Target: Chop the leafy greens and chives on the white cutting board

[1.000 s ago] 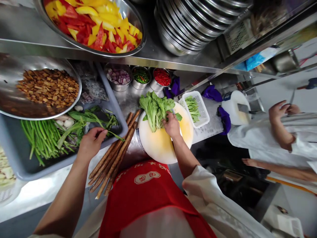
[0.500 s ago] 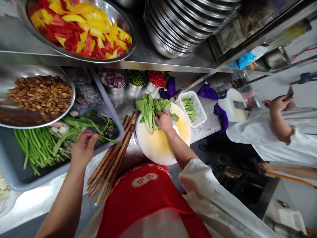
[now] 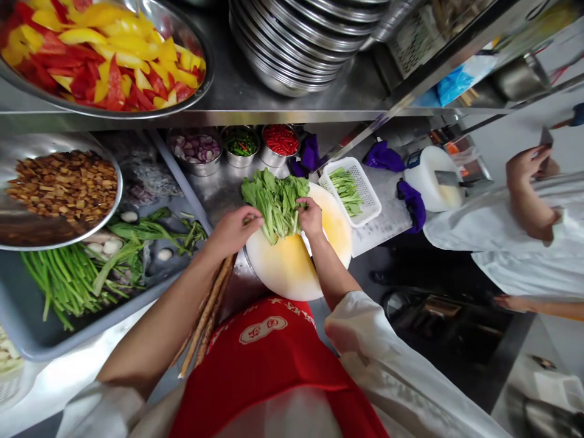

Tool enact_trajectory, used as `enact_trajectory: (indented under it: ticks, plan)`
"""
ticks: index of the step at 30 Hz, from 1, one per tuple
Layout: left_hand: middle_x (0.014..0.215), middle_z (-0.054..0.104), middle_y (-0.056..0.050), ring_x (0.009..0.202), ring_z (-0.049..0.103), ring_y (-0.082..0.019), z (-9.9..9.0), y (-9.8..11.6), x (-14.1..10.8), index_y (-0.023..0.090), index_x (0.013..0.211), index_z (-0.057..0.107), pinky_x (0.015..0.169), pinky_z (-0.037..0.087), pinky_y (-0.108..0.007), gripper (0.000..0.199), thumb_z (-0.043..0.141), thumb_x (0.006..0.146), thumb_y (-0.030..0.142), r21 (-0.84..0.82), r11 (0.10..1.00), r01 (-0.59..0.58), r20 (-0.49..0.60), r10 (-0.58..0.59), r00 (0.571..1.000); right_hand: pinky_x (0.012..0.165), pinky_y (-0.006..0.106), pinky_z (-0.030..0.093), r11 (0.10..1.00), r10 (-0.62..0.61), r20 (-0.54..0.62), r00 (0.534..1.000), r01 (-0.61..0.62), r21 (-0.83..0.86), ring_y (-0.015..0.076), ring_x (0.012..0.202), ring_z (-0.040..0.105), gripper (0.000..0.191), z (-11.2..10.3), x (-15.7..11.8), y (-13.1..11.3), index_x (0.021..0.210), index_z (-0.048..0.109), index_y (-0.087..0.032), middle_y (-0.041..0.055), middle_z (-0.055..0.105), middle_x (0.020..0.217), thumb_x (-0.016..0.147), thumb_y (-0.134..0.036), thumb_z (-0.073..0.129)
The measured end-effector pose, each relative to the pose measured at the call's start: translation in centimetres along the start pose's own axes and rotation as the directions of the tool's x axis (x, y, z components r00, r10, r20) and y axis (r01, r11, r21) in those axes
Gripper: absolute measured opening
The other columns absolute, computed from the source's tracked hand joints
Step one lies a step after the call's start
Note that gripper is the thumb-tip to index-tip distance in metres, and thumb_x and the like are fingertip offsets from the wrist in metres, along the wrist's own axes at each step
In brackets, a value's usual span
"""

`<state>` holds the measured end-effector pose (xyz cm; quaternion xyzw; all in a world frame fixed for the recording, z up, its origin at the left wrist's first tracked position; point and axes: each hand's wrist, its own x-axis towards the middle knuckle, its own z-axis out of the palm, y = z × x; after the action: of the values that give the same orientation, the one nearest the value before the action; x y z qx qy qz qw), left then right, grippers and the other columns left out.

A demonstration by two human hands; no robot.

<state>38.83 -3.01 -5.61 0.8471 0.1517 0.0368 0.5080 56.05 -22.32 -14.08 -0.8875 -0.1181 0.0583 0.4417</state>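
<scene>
Leafy greens (image 3: pixel 274 204) lie bunched on a round white cutting board (image 3: pixel 292 274) with yellow stains. My right hand (image 3: pixel 311 217) is at the right side of the greens, its fingers closed on the stems and leaves there. Just left of the bunch is my left hand (image 3: pixel 237 228), thumb and fingers apart, with nothing visible in it. A white strip, perhaps a blade, shows partly beneath my right wrist. Beyond the board stands a white basket (image 3: pixel 371 201) with cut green stems (image 3: pixel 345 191).
A grey tub (image 3: pixel 45 350) with greens and garlic is at left, beside a bowl of brown cubes (image 3: pixel 68 185). Long brown roots (image 3: pixel 207 322) lie beneath my left forearm. Small pots and a metal shelf edge (image 3: pixel 274 118) run behind the board. A person (image 3: pixel 524 213) works at right.
My left hand has moved right, from over the grey tub to the greens. The greens are gathered into a more even bunch under my right hand. The view has shifted slightly.
</scene>
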Motion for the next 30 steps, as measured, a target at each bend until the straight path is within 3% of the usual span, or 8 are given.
enact_trajectory:
  ticks: [2,5,9,13,16,20,25,30]
  plan:
    - [0.106,0.073,-0.009,0.101,0.068,-0.024,2.9,1.9,3.8,0.019,0.103,0.069,0.090,0.050,-0.035,0.021,0.060,0.089,0.031,0.197,0.979,-0.055,0.119,0.032,0.992,0.082,0.032,0.050,0.994,0.035,-0.043,0.998,-0.030,0.109,0.0189,0.081,0.062,0.032,0.2,0.0,0.5,0.097,0.065,-0.018,0.0052,0.071,0.093,0.071,-0.026,0.049]
    - [0.110,0.072,-0.014,0.104,0.068,-0.027,7.0,3.2,8.0,0.018,0.111,0.067,0.090,0.049,-0.036,0.025,0.061,0.087,0.023,0.443,0.893,-0.076,0.189,-0.010,0.982,0.077,0.031,0.051,0.948,0.120,-0.051,0.991,-0.100,0.303,0.0179,0.076,0.061,0.031,0.6,0.2,1.1,0.098,0.062,-0.018,0.0042,0.069,0.088,0.071,-0.028,0.049]
    - [0.105,0.073,-0.014,0.097,0.069,-0.026,9.3,3.0,10.0,0.019,0.111,0.067,0.083,0.050,-0.036,0.026,0.058,0.086,0.016,0.586,0.810,-0.029,0.182,-0.096,0.979,0.065,0.028,0.051,0.876,0.211,0.009,0.977,-0.193,0.443,0.0155,0.065,0.056,0.030,1.0,0.5,1.7,0.101,0.058,-0.020,-0.0004,0.062,0.077,0.075,-0.034,0.051]
    - [0.102,0.073,-0.008,0.094,0.067,-0.022,8.0,2.8,9.6,0.021,0.115,0.065,0.086,0.048,-0.033,0.030,0.052,0.089,0.016,0.450,0.893,-0.006,0.088,-0.038,0.995,0.064,0.028,0.050,0.835,0.220,0.033,0.975,-0.205,0.511,0.0145,0.065,0.056,0.028,1.1,0.9,2.4,0.100,0.060,-0.020,0.0000,0.062,0.081,0.075,-0.032,0.052]
    - [0.103,0.071,-0.007,0.097,0.066,-0.021,7.3,2.9,8.4,0.022,0.106,0.071,0.090,0.047,-0.032,0.030,0.046,0.091,0.016,0.379,0.916,-0.130,0.187,0.062,0.980,0.068,0.030,0.051,0.842,0.198,0.048,0.979,-0.195,0.502,0.0159,0.069,0.059,0.030,1.0,1.0,2.8,0.101,0.063,-0.019,0.0017,0.065,0.086,0.076,-0.031,0.051]
    - [0.106,0.067,-0.011,0.093,0.069,-0.027,8.8,2.8,6.0,0.019,0.095,0.073,0.086,0.049,-0.038,0.020,0.056,0.087,0.024,0.557,0.797,-0.234,0.382,0.005,0.924,0.071,0.031,0.052,0.900,0.178,0.045,0.983,-0.181,0.396,0.0178,0.072,0.060,0.034,1.3,1.0,3.0,0.104,0.067,-0.019,0.0017,0.067,0.083,0.078,-0.030,0.049]
    - [0.120,0.062,-0.017,0.092,0.071,-0.030,11.2,2.3,4.6,0.015,0.117,0.069,0.080,0.051,-0.040,0.035,0.054,0.092,0.034,0.738,0.612,-0.286,0.377,-0.022,0.926,0.075,0.033,0.052,0.923,0.153,0.044,0.987,-0.159,0.350,0.0200,0.076,0.062,0.037,1.5,0.5,2.2,0.108,0.070,-0.018,0.0029,0.068,0.083,0.080,-0.033,0.050]
    - [0.116,0.064,-0.018,0.095,0.070,-0.031,11.8,1.4,4.4,0.015,0.111,0.074,0.084,0.051,-0.043,0.035,0.045,0.096,0.029,0.703,0.649,-0.290,0.385,-0.005,0.923,0.093,0.039,0.051,0.964,0.064,0.009,0.998,-0.064,0.260,0.0249,0.101,0.064,0.039,1.2,0.0,1.2,0.110,0.071,-0.018,0.0077,0.071,0.108,0.081,-0.039,0.056]
